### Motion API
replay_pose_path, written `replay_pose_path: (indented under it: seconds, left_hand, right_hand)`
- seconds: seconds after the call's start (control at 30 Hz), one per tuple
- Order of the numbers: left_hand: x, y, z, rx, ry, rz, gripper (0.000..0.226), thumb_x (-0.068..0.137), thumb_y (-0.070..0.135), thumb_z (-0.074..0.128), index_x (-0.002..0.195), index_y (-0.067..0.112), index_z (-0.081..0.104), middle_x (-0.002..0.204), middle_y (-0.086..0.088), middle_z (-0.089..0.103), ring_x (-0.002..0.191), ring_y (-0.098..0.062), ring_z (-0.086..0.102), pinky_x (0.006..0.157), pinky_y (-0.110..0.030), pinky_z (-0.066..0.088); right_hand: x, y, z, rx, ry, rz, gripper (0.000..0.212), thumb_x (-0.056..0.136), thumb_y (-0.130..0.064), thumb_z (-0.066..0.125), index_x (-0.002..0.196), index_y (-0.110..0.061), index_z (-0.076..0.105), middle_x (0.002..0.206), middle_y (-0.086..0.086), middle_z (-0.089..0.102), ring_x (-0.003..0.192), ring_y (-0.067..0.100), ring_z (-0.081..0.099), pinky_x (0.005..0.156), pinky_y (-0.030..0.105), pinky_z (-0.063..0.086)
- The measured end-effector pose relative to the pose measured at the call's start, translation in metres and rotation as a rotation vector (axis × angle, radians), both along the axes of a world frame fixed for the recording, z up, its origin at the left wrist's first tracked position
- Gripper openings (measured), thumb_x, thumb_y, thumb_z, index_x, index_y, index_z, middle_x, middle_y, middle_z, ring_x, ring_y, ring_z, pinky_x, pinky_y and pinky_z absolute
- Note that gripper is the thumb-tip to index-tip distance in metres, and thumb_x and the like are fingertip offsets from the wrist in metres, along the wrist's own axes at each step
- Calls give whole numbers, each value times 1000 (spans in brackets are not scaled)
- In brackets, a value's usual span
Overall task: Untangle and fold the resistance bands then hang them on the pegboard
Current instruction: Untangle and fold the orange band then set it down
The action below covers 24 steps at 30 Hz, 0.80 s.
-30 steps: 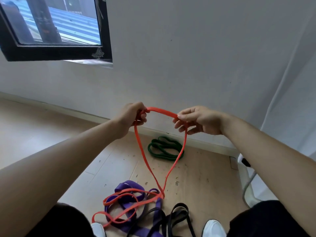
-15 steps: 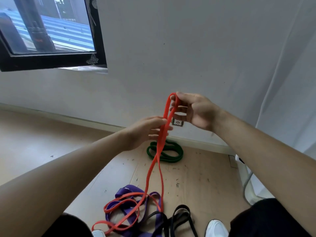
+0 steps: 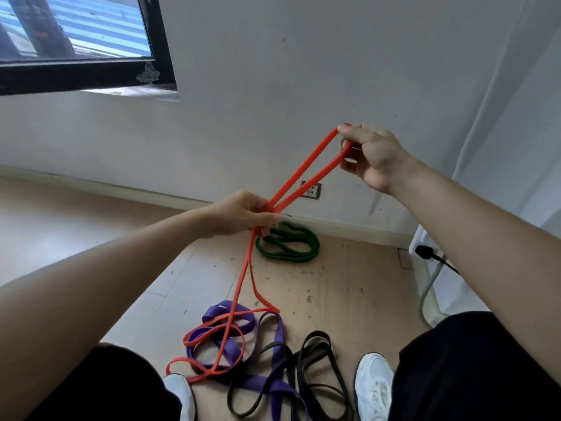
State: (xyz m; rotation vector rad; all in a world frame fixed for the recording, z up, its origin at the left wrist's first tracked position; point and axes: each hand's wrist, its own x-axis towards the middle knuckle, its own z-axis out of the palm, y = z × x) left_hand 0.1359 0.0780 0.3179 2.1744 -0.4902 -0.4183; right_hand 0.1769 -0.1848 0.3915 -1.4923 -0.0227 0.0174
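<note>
Orange band end hidden inside right hand grip.

We hold one band up between our hands: the right hand high and further right, the left hand lower, both closed on it. Its lower end trails onto the floor, across a tangle of bands between our shoes. Behind, near the wall, lies another coiled band. A window sits upper left, a wall socket between our hands.

Orange band; purple band; black bands; green band; white shoes.
</note>
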Motion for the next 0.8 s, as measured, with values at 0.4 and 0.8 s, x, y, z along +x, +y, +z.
replay_pose_path:
  seconds: [0.4,0.8]
  left_hand:
    - [6,24,28,-402,-174,395,17,97,23,64,104,11,75,68,3,59,62,-11,49,62,-26,44]
    - [8,40,34,-500,-58,497,17,101,13,57,104,2,71,70,-6,68,59,-16,55,57,-26,41]
  right_hand:
    - [4,-31,-31,-246,77,206,28,96,6,57,113,-12,69,101,16,66,80,25,70,69,31,61]
    - [-9,-18,-17,-392,-83,317,34,83,10,72,115,0,71,105,17,72,97,22,71,81,22,59]
